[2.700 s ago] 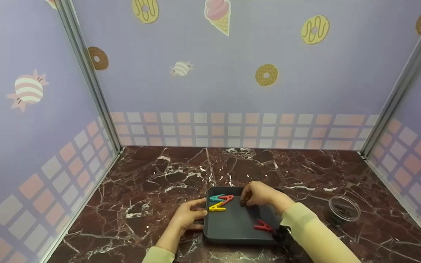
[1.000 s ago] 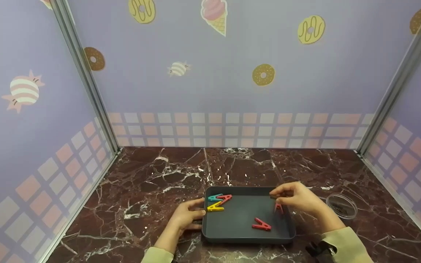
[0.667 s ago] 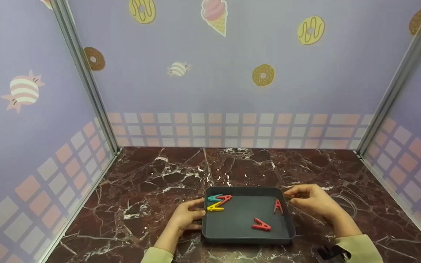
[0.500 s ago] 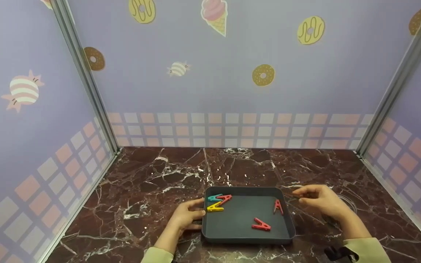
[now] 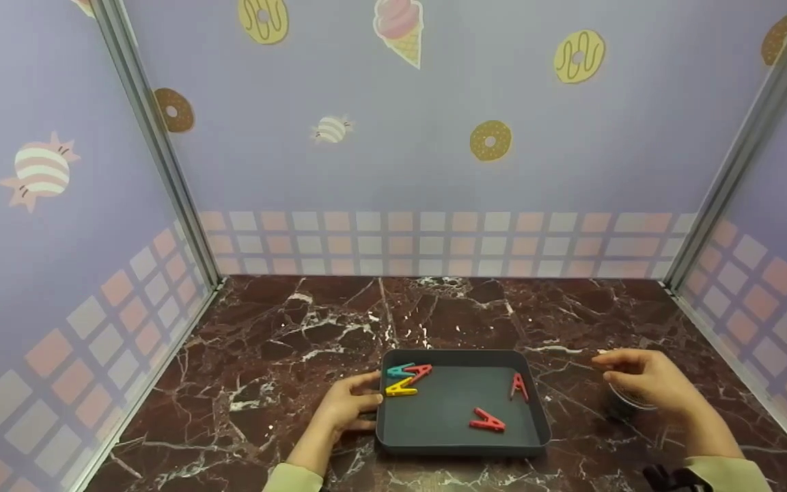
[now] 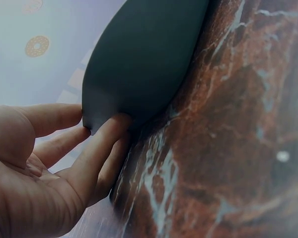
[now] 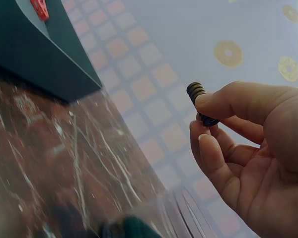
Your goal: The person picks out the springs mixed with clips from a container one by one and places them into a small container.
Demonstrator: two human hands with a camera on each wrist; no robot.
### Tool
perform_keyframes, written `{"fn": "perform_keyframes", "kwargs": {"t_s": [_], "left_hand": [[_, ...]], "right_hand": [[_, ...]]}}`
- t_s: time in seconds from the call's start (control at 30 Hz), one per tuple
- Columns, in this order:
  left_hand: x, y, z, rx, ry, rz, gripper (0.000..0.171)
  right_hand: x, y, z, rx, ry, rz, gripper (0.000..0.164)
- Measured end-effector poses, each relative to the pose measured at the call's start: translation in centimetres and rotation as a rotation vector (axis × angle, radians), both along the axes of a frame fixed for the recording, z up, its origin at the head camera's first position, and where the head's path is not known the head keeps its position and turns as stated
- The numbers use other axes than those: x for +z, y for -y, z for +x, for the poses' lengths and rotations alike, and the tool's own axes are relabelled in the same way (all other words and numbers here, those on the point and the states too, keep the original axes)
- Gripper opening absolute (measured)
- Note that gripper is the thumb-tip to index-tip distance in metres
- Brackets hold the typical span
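Note:
A dark grey rectangular tray point(image 5: 462, 449) holds several plastic clips. Teal point(image 5: 400, 370), yellow point(image 5: 402, 388) and red point(image 5: 419, 372) clips lie at its left back; a red clip point(image 5: 518, 387) rests near the right wall, another red clip point(image 5: 487, 420) toward the front right. My left hand point(image 5: 349, 406) touches the tray's left wall with extended fingertips. To the tray's right, my right hand point(image 5: 653, 383) pinches a short brass-coloured threaded screw point(image 7: 196, 90) between thumb and fingers. Partly behind that hand is a clear round jar point(image 5: 629, 400) with a dark inside.
The tray stands on a dark red marble tabletop point(image 5: 284, 383). Patterned lilac walls point(image 5: 400, 171) with metal corner posts enclose the table at back and sides. A black strap point(image 5: 673, 478) is at the right wrist.
My right hand has moved right from inside the tray, over its right wall, to the jar, carrying the screw. The red clip by the right wall has come into view. My left hand stays put.

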State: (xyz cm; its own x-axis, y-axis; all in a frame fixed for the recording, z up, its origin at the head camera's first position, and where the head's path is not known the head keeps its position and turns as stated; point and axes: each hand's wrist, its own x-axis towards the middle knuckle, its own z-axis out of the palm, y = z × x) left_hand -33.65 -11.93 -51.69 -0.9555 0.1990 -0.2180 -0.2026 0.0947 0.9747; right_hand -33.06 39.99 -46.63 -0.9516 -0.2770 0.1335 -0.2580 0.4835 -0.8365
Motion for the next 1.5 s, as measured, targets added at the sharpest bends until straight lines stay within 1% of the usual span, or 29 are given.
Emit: {"fn": "perform_keyframes", "kwargs": {"t_s": [0.07,0.17,0.3,0.4,0.5,0.63,0.77,0.83,0.97,1.1,1.2,1.33,1.5], "left_hand": [[0.0,0.0,0.0,0.000,0.000,0.000,0.059],[0.0,-0.1,0.0,0.000,0.003,0.000,0.060],[0.1,-0.1,0.0,0.000,0.005,-0.006,0.060],[0.0,-0.1,0.0,0.002,0.007,-0.007,0.059],[0.0,-0.1,0.0,0.003,0.004,-0.001,0.059],[0.0,-0.1,0.0,0.004,0.000,0.008,0.059],[0.0,-0.1,0.0,0.005,0.000,0.008,0.059],[0.0,-0.2,0.0,0.004,-0.001,0.007,0.059],[-0.1,-0.2,-0.1,0.004,-0.004,0.004,0.059],[-0.2,-0.2,-0.2,0.009,0.004,0.006,0.059],[-0.2,-0.1,-0.2,0.009,0.002,0.002,0.059],[-0.2,-0.1,-0.1,0.009,0.002,-0.009,0.059],[-0.1,-0.1,-0.1,0.016,0.009,-0.023,0.060]], "right_hand": [[0.0,-0.8,0.1,-0.008,0.003,0.000,0.036],[-0.2,-2.1,0.2,-0.026,-0.022,0.048,0.036],[-0.5,-3.2,0.4,-0.102,-0.003,0.123,0.034],[-0.7,-3.4,0.7,-0.169,0.016,0.185,0.031],[-0.8,-3.5,0.8,-0.207,0.002,0.242,0.028],[-0.9,-3.5,0.7,-0.239,-0.008,0.302,0.026],[-0.9,-3.6,0.6,-0.258,0.007,0.346,0.027],[-0.9,-3.6,0.6,-0.270,0.015,0.355,0.029],[-0.8,-3.4,0.5,-0.289,0.014,0.331,0.033],[-0.7,-3.1,0.5,-0.292,-0.037,0.328,0.035],[-0.6,-2.6,0.6,-0.299,-0.060,0.330,0.036],[-0.4,-1.7,0.6,-0.307,-0.072,0.318,0.033],[0.1,-0.1,0.3,-0.304,-0.162,0.338,0.025]]}}
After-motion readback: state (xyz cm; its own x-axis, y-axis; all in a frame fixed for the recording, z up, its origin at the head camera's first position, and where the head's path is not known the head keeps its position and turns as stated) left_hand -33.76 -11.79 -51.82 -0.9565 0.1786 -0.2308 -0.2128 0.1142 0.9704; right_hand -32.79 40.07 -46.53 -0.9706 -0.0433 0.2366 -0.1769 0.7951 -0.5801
